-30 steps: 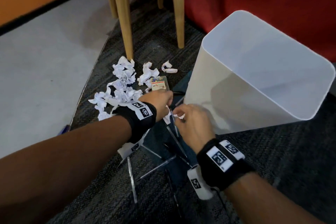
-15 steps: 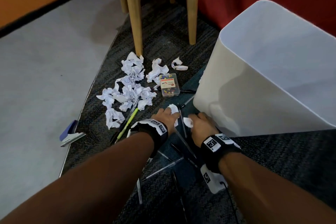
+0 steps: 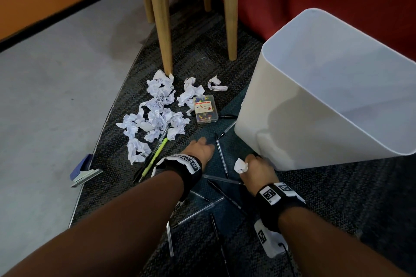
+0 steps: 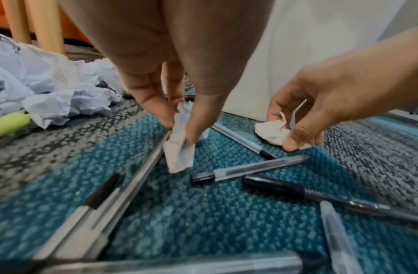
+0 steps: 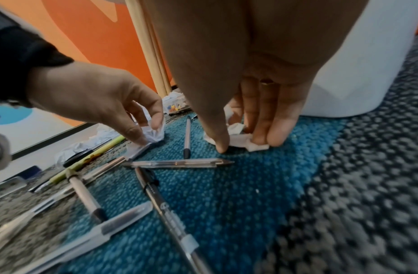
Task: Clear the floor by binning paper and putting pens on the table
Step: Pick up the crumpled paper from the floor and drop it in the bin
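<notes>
My left hand (image 3: pixel 199 148) pinches a small crumpled paper scrap (image 4: pixel 179 148) between thumb and fingers, low over the teal carpet. My right hand (image 3: pixel 256 167) holds another crumpled paper ball (image 3: pixel 240 166) against the carpet, close to the base of the white bin (image 3: pixel 326 101). The same ball (image 5: pixel 236 140) sits under its thumb and fingers in the right wrist view. Several pens (image 3: pixel 221 156) lie scattered around and between both hands. A pile of crumpled papers (image 3: pixel 155 110) lies to the left, with a yellow-green pen (image 3: pixel 155 157) beside it.
A clear box of push pins (image 3: pixel 205 109) sits beyond the hands. A blue stapler (image 3: pixel 84 171) lies at the carpet edge on the left. Wooden table legs (image 3: pixel 161 18) stand behind the paper pile. A red wall rises behind the bin.
Both hands have drawn back toward me and apart, each with a paper scrap. The view has lifted, showing more of the floor and the stapler.
</notes>
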`<control>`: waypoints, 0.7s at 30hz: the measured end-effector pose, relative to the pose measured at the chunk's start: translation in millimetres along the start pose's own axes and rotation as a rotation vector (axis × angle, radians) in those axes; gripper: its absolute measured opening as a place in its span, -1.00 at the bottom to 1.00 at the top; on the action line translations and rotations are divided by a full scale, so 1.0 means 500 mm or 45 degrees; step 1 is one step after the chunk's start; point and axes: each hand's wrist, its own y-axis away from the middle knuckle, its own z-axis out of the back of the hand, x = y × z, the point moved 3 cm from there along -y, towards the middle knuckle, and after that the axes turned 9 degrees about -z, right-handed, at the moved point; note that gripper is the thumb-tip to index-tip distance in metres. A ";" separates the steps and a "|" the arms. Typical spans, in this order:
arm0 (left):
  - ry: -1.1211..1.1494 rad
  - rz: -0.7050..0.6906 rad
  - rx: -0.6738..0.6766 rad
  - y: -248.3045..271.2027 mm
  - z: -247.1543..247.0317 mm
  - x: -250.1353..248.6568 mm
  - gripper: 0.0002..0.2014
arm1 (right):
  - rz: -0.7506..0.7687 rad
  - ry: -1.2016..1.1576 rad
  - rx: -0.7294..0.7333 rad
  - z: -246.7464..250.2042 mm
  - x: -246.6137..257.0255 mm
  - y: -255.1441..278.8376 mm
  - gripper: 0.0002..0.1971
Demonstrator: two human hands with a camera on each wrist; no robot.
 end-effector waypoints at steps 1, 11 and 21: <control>0.005 -0.002 0.022 0.004 0.005 -0.002 -0.66 | -0.034 -0.010 0.027 -0.002 -0.005 0.003 -0.74; 0.245 -0.177 -0.263 0.072 0.141 -0.015 -0.69 | -0.093 -0.079 0.092 0.011 -0.014 0.037 -0.92; 0.687 -0.193 -0.671 0.184 0.327 -0.050 -0.67 | 0.494 -0.785 -0.353 0.295 0.126 0.201 -0.66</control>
